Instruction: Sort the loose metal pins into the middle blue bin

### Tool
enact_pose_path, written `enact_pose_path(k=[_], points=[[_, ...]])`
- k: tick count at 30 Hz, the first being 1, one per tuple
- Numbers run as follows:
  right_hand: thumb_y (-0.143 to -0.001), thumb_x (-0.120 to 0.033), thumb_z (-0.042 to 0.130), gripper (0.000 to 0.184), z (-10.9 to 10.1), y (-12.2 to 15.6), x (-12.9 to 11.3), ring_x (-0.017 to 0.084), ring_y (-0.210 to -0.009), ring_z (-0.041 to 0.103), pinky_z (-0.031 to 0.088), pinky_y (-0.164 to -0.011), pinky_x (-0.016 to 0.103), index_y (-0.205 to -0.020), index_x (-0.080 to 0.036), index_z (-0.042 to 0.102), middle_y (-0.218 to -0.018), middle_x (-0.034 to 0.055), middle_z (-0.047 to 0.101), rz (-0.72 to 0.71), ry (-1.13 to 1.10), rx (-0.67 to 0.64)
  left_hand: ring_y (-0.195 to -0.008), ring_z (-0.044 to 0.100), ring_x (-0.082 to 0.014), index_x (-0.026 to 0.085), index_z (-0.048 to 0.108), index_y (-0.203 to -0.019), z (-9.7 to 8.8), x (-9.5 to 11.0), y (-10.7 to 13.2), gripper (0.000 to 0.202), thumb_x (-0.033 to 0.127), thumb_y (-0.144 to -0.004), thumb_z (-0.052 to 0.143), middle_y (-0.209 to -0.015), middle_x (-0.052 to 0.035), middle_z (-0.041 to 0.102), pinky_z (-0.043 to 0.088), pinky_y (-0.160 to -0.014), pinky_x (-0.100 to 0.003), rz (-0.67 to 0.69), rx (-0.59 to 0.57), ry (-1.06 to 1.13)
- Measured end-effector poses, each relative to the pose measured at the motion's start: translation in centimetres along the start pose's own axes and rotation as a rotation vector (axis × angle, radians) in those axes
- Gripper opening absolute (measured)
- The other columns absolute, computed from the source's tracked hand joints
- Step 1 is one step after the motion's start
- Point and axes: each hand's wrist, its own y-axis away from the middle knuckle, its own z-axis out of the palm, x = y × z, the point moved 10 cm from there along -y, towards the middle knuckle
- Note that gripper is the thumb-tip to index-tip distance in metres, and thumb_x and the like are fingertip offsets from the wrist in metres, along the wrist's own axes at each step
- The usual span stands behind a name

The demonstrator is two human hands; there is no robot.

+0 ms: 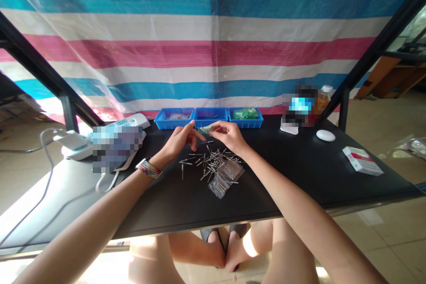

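In the head view my right hand (pixel 231 136) pinches a small green-tinted clear plastic bag (pixel 205 131) between thumb and fingers. Just left of the bag is my left hand (pixel 182 140), its thumb and fingers apart and nothing seen in it. Beneath both hands a loose heap of thin metal pop rivets (pixel 211 162) lies on the black table (pixel 159 208). Clear small bags (pixel 220 186) with thin pieces inside rest on the heap's near right side. Behind the hands stand blue bins: the left bin (pixel 159 120) holds clear bags, the middle bin (pixel 209 123) shows little inside, the right bin (pixel 251 123) holds green bags.
On the left are a white power strip (pixel 76 151) with a charger, cables and a blurred-out item (pixel 115 148). To the right stand a blurred device (pixel 301 105), a bottle (pixel 324 97), a white oval object (pixel 325 136) and a small box (pixel 362 160). A striped sheet (pixel 213 53) hangs behind.
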Motion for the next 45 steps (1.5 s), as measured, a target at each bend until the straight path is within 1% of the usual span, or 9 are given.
enact_pose_path(k=[4,8,17,24,32,35,38,42,45], points=[[-0.083,-0.029,0.080,0.007,-0.2,0.2,-1.6,0.023,-0.105,0.069,0.053,-0.092,0.039,-0.089,-0.027,0.083,-0.104,0.0047,0.078,-0.105,0.118,0.002,-0.054,0.066,-0.0195,0.015,0.076,-0.072,-0.1,-0.6,-0.2,0.056,0.064,-0.094,0.061,-0.060,-0.0108,0.073,0.053,-0.059,-0.031,-0.032,0.007,0.086],[-0.081,-0.024,0.079,0.012,-0.4,0.1,-1.4,0.024,-0.118,0.066,0.054,-0.098,0.040,-0.091,-0.029,0.084,-0.118,0.0062,0.073,-0.095,0.110,0.011,-0.061,0.073,-0.0233,0.014,0.077,-0.078,0.0,-0.4,-0.1,0.037,0.051,-0.082,0.079,-0.074,-0.0141,0.079,0.056,-0.059,-0.033,-0.043,0.022,0.155],[-0.081,-0.029,0.073,0.047,0.3,0.6,1.8,0.020,-0.084,0.075,0.067,-0.076,0.040,-0.127,-0.028,0.069,-0.106,0.0018,0.075,0.269,-0.369,0.025,-0.066,0.076,-0.0216,0.015,0.076,-0.086,0.0,0.2,-0.1,0.038,0.053,-0.083,0.081,-0.083,-0.0119,0.080,0.057,-0.061,-0.030,-0.003,0.021,0.135],[-0.072,-0.035,0.087,0.034,0.6,0.8,2.2,0.019,-0.078,0.076,0.065,-0.059,0.028,-0.098,-0.018,0.072,-0.096,0.0045,0.077,0.313,-0.332,-0.017,-0.069,0.077,-0.0227,0.016,0.074,-0.088,0.7,0.6,0.2,0.042,0.058,-0.085,0.080,-0.077,-0.0075,0.078,0.057,-0.062,-0.029,0.025,-0.022,0.051],[-0.068,-0.034,0.088,0.034,-0.4,0.6,2.8,0.016,-0.073,0.073,0.063,-0.057,0.025,-0.094,-0.021,0.070,-0.087,-0.0001,0.074,0.329,-0.318,0.023,-0.069,0.078,-0.0217,0.016,0.069,-0.094,0.8,0.8,0.2,0.045,0.059,-0.086,0.079,-0.092,-0.0109,0.081,0.058,-0.063,-0.031,0.019,-0.018,0.068],[-0.068,-0.036,0.087,0.034,-3.3,-0.4,2.4,0.016,-0.073,0.072,0.064,-0.061,0.027,-0.094,-0.022,0.069,-0.088,-0.0001,0.074,0.249,-0.305,0.173,-0.066,0.076,-0.0207,0.015,0.070,-0.096,0.4,0.7,0.2,0.045,0.059,-0.085,0.078,-0.088,-0.0100,0.080,0.057,-0.061,-0.030,0.019,0.003,0.090],[-0.073,-0.039,0.084,0.033,-9.0,-1.0,0.9,0.017,-0.076,0.072,0.065,-0.069,0.031,-0.096,-0.023,0.068,-0.091,0.0015,0.074,0.058,-0.187,0.459,-0.064,0.075,-0.0195,0.015,0.071,-0.092,0.3,0.7,0.1,0.042,0.056,-0.085,0.078,-0.081,-0.0074,0.077,0.056,-0.060,-0.029,0.026,0.004,0.093],[-0.087,-0.041,0.070,0.029,-16.4,0.4,-2.1,0.023,-0.084,0.074,0.065,-0.079,0.040,-0.106,-0.020,0.071,-0.104,0.0089,0.076,-0.190,0.215,0.814,-0.064,0.074,-0.0195,0.016,0.071,-0.090,0.2,1.0,0.2,0.038,0.054,-0.085,0.077,-0.078,-0.0063,0.075,0.056,-0.060,-0.030,0.046,-0.006,0.087],[-0.096,-0.032,0.055,0.031,-17.6,1.0,-3.6,0.027,-0.097,0.073,0.062,-0.086,0.043,-0.114,-0.017,0.075,-0.116,0.0154,0.075,-0.269,0.643,0.813,-0.064,0.073,-0.0192,0.016,0.072,-0.091,0.0,1.2,0.2,0.037,0.052,-0.086,0.076,-0.078,-0.0060,0.075,0.055,-0.060,-0.030,0.057,-0.007,0.070]])
